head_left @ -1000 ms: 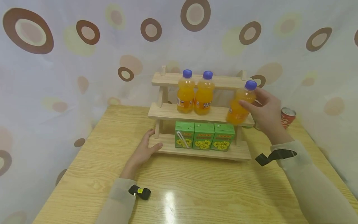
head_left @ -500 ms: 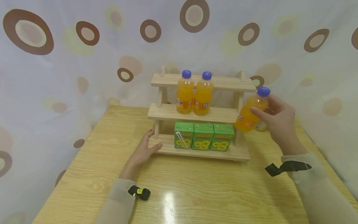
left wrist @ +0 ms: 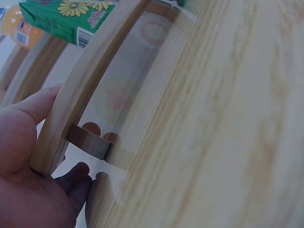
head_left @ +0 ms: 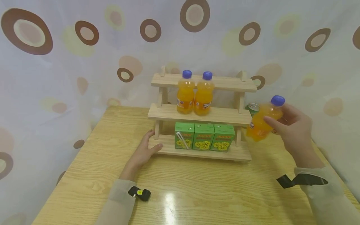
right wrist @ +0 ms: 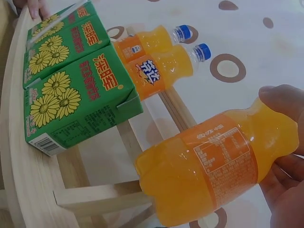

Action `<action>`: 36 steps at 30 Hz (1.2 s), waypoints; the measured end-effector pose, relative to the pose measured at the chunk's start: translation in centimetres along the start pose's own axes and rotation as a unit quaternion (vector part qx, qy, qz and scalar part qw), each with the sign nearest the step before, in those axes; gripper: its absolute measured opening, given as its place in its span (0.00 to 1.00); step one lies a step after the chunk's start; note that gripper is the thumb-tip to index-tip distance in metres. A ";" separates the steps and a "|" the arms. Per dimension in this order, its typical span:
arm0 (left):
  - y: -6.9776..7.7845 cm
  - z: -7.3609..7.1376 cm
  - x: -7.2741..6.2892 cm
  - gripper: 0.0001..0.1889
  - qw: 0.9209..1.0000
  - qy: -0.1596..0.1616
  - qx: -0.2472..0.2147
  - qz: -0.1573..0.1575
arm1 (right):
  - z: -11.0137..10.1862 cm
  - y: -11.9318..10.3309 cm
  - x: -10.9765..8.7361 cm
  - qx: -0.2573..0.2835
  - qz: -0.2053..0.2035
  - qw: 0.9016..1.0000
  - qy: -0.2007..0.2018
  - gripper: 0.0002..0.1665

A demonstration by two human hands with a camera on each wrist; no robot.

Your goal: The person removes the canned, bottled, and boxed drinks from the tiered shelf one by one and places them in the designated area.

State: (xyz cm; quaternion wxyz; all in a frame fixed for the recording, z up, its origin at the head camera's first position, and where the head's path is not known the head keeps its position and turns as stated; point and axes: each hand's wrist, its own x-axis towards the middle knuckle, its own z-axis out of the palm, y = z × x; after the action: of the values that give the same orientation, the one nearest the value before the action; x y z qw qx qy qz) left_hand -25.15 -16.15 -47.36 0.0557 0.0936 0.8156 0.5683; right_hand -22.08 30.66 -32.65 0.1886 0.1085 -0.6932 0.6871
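My right hand (head_left: 296,131) holds an orange soda bottle (head_left: 262,123) with a blue cap, tilted, in the air just right of the wooden tiered shelf (head_left: 225,116). The right wrist view shows thumb and fingers round the neck end of this bottle (right wrist: 204,166). My left hand (head_left: 144,150) grips the left end of the shelf's bottom board (left wrist: 71,99), thumb above and fingers below. Two more orange soda bottles (head_left: 185,97) stand side by side on the middle tier. Three green drink cartons (head_left: 203,137) with yellow flowers stand in a row on the bottom tier.
A green can (head_left: 252,107) stands behind the right end of the shelf, partly hidden by the held bottle. The wood-grain table (head_left: 197,187) carries the shelf. Behind it hangs a white curtain (head_left: 98,65) with brown circles.
My right hand has carried the orange soda bottle from in front of the middle tier's right end rightward and down, off the shelf. My left hand has kept its place.
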 end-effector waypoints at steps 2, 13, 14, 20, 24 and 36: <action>0.0 0.0 0.1 0.39 1.000 0.000 0.003 0.001 | -0.4 0.1 -0.3 -0.002 -0.002 1.000 0.003 0.32; -0.2 -0.1 0.3 0.39 1.000 0.000 0.005 0.012 | -2.4 1.4 -1.0 -0.011 0.018 1.000 0.021 0.34; -0.2 -0.1 0.4 0.39 1.000 0.001 0.007 0.010 | -2.6 1.7 -1.0 -0.011 0.021 0.999 0.021 0.35; -0.5 -0.2 0.5 0.40 1.000 0.004 0.015 0.008 | -3.1 3.9 -0.6 -0.047 0.026 0.998 0.034 0.35; -0.6 -0.1 0.6 0.39 1.000 0.005 0.012 0.011 | -3.2 5.2 -0.2 -0.068 0.015 0.997 0.038 0.34; -0.6 -0.1 0.4 0.38 1.000 0.003 0.008 0.013 | -3.3 8.2 1.4 -0.181 0.035 0.982 0.048 0.36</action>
State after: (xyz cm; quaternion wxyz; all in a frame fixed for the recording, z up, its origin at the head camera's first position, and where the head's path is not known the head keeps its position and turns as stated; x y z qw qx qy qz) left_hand -25.61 -16.31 -47.86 0.0453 0.1025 0.8190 0.5627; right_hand -26.30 34.31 -39.62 0.2137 0.0150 -0.7995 0.5611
